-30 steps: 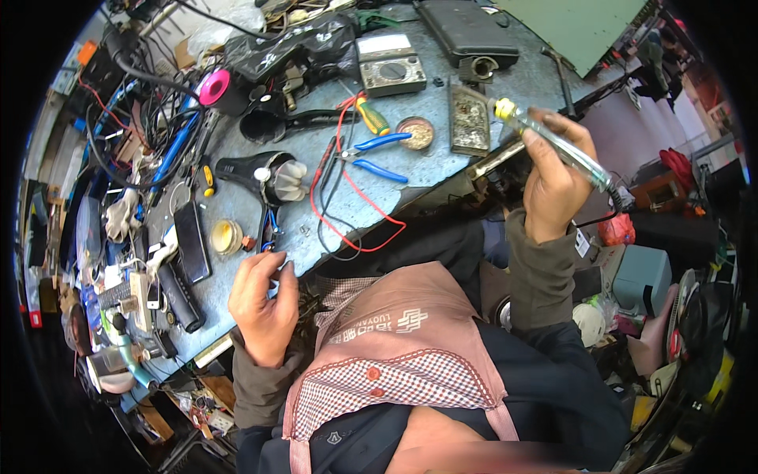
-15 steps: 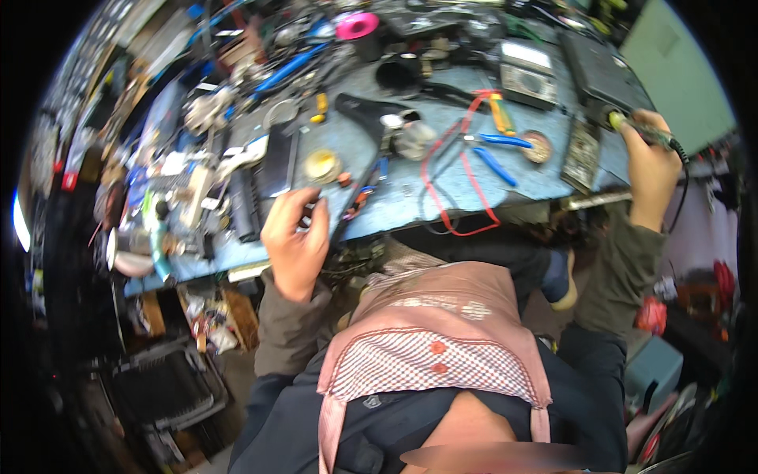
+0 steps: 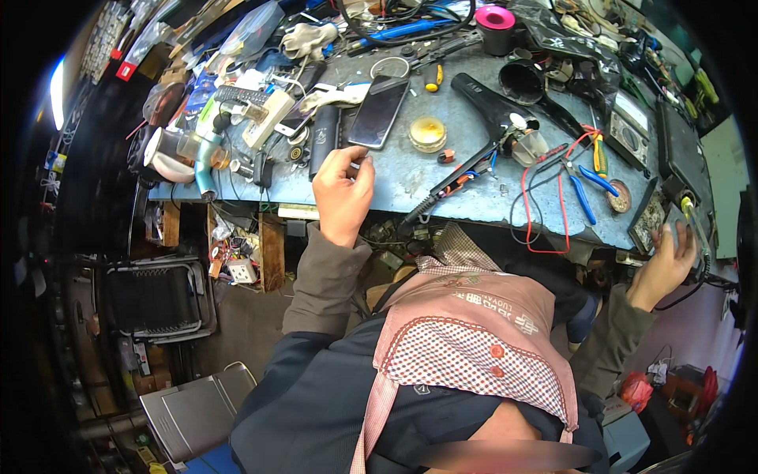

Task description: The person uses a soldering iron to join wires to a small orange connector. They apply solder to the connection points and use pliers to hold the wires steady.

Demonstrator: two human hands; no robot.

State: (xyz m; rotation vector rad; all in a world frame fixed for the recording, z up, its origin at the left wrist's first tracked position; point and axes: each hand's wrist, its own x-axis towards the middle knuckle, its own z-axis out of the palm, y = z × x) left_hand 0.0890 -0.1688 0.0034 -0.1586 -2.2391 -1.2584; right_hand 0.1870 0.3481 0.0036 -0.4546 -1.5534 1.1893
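Observation:
My left hand [image 3: 342, 197] is at the bench's front edge, fingers curled and thumb drawn in. Whatever it may hold is hidden. Just beyond its fingertips lies a black-screened smartphone [image 3: 379, 112], beside a dark cylinder [image 3: 324, 138]. My right hand [image 3: 669, 261] is at the right end, palm up with fingers apart. Close by its fingertips is a soldering iron [image 3: 698, 237] with its cable, apparently out of the grip. A circuit board [image 3: 650, 217] lies left of that hand. Between the hands are a taken-apart black hair dryer [image 3: 480, 103] with wires and a jar of yellow paste [image 3: 427, 134].
Blue-handled pliers [image 3: 584, 189], a round tin [image 3: 620, 196] and red and black test leads [image 3: 545, 209] lie right of centre, the leads drooping over the edge. A multimeter [image 3: 629, 130] stands behind. Clutter with a white kettle [image 3: 170, 154] fills the left.
The view has swung left, so the bench appears shifted right. My right hand held the soldering iron before; now its fingers are spread beside it. My left hand remains curled at the bench edge.

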